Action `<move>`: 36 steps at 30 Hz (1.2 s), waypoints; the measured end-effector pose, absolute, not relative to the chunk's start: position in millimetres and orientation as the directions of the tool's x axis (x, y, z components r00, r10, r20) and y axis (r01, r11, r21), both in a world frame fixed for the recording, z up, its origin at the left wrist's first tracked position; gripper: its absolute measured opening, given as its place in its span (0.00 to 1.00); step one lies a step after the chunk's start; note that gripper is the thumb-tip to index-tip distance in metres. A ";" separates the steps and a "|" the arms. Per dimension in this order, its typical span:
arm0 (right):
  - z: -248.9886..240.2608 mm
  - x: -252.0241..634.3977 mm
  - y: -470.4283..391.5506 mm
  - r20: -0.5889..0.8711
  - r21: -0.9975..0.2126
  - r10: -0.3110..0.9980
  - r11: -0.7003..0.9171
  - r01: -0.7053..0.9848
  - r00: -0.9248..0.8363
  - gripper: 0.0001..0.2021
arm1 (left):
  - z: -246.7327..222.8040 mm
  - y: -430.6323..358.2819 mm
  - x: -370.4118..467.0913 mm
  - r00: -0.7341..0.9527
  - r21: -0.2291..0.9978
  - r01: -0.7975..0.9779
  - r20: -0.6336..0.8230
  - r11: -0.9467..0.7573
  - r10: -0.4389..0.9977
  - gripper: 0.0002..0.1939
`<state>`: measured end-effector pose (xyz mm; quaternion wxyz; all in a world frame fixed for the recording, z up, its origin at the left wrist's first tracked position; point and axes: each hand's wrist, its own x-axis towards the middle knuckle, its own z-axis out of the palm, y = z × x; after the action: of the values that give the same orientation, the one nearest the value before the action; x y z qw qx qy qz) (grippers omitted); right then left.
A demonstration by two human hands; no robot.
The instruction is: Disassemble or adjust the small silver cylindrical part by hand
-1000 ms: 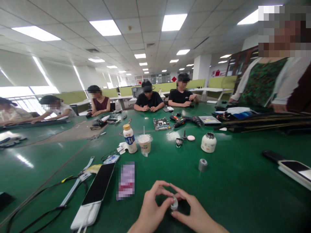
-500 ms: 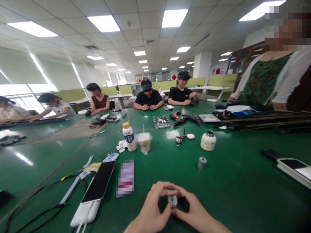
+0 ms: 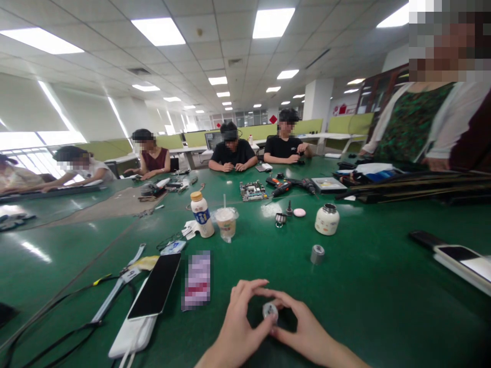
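Observation:
Between my two hands, near the table's front edge, is a small round clear-and-grey piece (image 3: 270, 311); its exact kind I cannot make out. My left hand (image 3: 242, 322) has its thumb pressed against the piece, with its fingers arched over the far side. My right hand (image 3: 303, 324) grips the piece between thumb and bent fingers. A short grey metal cylinder (image 3: 317, 254) stands on the table beyond my right hand. Behind it is a white jar-like flask body (image 3: 327, 220) with its mouth uncovered.
Left lie a purple packet (image 3: 197, 281), a black-screened phone (image 3: 156, 286) on a white power bank, and cables. A bottle (image 3: 202, 214) and a lidded cup (image 3: 226, 224) stand ahead. Farther off are a circuit board (image 3: 253, 190), power drills (image 3: 293, 187) and several people. Another phone (image 3: 466, 260) lies right.
My left fingertips have lifted slightly off the right fingers, and the round piece has tilted a little between my hands. The whole view has shifted slightly.

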<state>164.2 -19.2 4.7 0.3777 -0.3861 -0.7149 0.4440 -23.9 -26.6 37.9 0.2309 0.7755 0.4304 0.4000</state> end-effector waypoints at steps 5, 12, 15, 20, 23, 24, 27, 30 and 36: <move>2.9 164.5 -18.5 0.183 -0.923 0.896 0.298 0.242 -0.405 0.28 | 37.8 -26.8 -24.5 0.339 0.685 0.489 0.421 -0.540 0.841 0.28; 5.1 164.6 -19.7 0.195 -0.923 0.892 0.307 0.230 -0.408 0.26 | 35.8 -25.6 -24.3 0.305 0.706 0.503 0.396 -0.499 0.866 0.27; 5.2 165.0 -20.5 0.183 -0.923 0.895 0.299 0.243 -0.406 0.26 | 34.2 -23.6 -24.2 0.305 0.694 0.537 0.370 -0.479 0.878 0.23; 7.2 164.9 -20.4 0.201 -0.919 0.893 0.315 0.237 -0.404 0.27 | 40.0 -28.3 -23.7 0.334 0.685 0.487 0.428 -0.543 0.840 0.25; 9.8 163.9 -20.6 0.212 -0.924 0.886 0.319 0.212 -0.413 0.25 | 40.8 -28.6 -23.0 0.321 0.684 0.466 0.459 -0.560 0.828 0.28; 10.4 163.6 -20.9 0.206 -0.928 0.887 0.311 0.205 -0.414 0.25 | 39.9 -27.6 -22.9 0.296 0.689 0.480 0.456 -0.543 0.839 0.27; 10.8 163.4 -21.3 0.178 -0.932 0.898 0.285 0.223 -0.402 0.26 | 36.1 -24.5 -22.8 0.245 0.693 0.527 0.430 -0.492 0.869 0.24; 9.8 163.8 -20.9 0.179 -0.928 0.901 0.289 0.237 -0.395 0.27 | 36.2 -25.8 -22.9 0.282 0.684 0.527 0.418 -0.504 0.863 0.23; 8.8 163.7 -20.4 0.218 -0.919 0.885 0.328 0.220 -0.411 0.21 | 37.7 -27.3 -20.9 0.289 0.681 0.517 0.431 -0.519 0.855 0.23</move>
<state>163.7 -20.4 8.8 0.3832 -0.3843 -0.7191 0.4340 -20.9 -27.3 37.7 0.2112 0.7745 0.4428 0.3992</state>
